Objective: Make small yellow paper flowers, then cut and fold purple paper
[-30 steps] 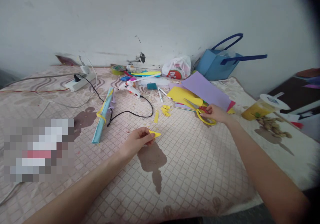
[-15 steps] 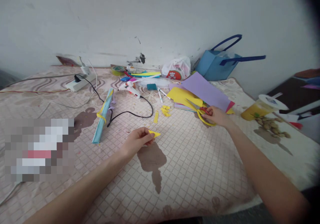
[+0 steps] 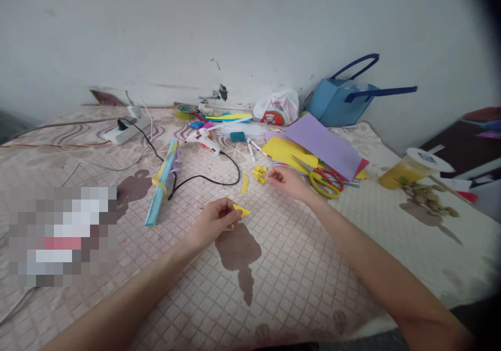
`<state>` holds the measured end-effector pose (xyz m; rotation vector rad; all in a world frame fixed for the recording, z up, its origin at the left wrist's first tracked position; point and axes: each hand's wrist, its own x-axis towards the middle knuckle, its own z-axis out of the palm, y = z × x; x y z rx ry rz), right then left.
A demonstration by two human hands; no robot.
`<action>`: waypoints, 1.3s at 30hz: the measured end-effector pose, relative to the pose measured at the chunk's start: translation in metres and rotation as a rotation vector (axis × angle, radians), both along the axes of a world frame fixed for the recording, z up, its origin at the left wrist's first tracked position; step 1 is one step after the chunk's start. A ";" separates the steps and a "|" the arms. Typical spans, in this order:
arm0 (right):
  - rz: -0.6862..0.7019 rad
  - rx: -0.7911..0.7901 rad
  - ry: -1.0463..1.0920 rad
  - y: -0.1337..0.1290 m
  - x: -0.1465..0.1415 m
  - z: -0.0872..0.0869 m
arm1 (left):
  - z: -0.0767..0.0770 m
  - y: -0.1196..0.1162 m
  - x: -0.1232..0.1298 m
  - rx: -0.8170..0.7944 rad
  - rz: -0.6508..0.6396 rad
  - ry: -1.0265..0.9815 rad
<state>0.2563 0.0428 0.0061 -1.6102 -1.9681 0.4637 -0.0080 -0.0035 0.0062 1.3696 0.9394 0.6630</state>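
Note:
My left hand [image 3: 219, 215] pinches a small pointed piece of yellow paper [image 3: 243, 211] between thumb and fingers, above the tablecloth. My right hand [image 3: 288, 180] holds nothing visible; its loosely bent fingers are just right of a small pile of yellow paper pieces [image 3: 259, 174]. Beside that pile lies a short yellow paper strip [image 3: 245, 184]. Scissors with red and yellow handles [image 3: 325, 183] rest at the edge of the paper stack, right of my right hand. On the stack are a yellow sheet [image 3: 287, 150] and a purple sheet [image 3: 321, 144].
A white glue gun [image 3: 209, 143] with a black cord lies mid-table. Left of it is a light-blue paper roll [image 3: 158, 194]; a power strip [image 3: 123, 130] sits behind. A blue bag [image 3: 332, 102] stands at the back, a drink cup [image 3: 407, 171] at right.
My right hand has let go of the scissors, which now lie on the table, and has moved left toward the small yellow pieces. My left hand has stayed nearly still with its paper.

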 end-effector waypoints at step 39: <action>0.290 -0.467 0.700 -0.054 -0.078 0.019 | 0.010 0.004 0.002 -0.004 0.075 -0.053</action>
